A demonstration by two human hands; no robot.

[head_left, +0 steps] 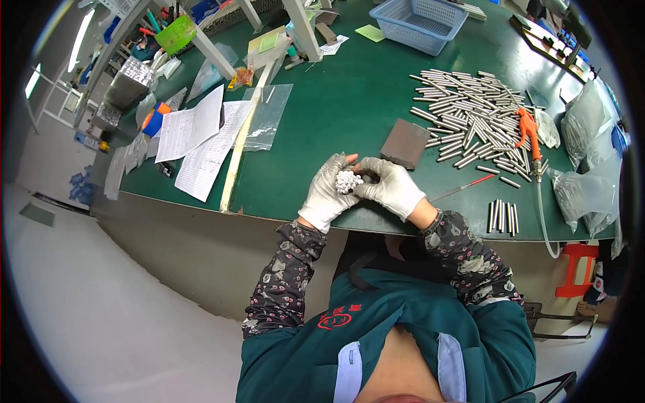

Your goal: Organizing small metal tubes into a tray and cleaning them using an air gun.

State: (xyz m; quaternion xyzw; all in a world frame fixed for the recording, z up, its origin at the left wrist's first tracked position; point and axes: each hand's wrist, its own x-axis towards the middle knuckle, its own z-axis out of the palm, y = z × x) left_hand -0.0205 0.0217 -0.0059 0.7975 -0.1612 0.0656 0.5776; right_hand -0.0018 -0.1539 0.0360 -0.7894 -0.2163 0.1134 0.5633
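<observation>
A bundle of metal pins (348, 181) is held upright between my two hands near the front edge of the green table, their round ends facing up. My left hand (326, 193), in a whitish glove with a bare fingertip, is wrapped around the bundle's left side. From the right, my right hand (391, 189), gloved the same way, closes its fingers on the bundle. Beyond my right hand lies a brown rectangular block (405, 143). A large heap of loose metal pins (470, 117) spreads to the right, and several more pins (503, 217) lie in a row near the front edge.
An orange air gun (528, 131) with a pale hose lies right of the heap, beside plastic bags (588, 134). A thin red-ended tool (463, 188) lies near my right hand. Farther off stands a blue basket (420, 23). Paper sheets (211, 151) and a clear bag (269, 117) lie left.
</observation>
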